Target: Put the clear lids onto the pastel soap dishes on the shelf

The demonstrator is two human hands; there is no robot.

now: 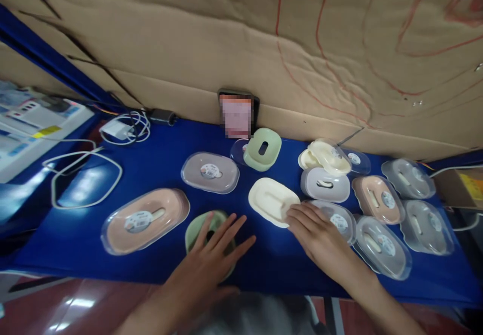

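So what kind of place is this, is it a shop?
Probably a packing or sorting workbench, not a shop. Many soap boxes with clear lids crowd a blue table, a cardboard wall stands behind, and the right hand touches a cream box.

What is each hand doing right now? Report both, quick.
Left hand: open, fingers spread flat over the green dish, gripping nothing.
Right hand: open, fingertips touching the cream dish, not gripping it.

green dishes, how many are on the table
2: one green dish at the back by the cardboard wall, another near the front under the left hand. More may be hidden in the right-hand cluster.
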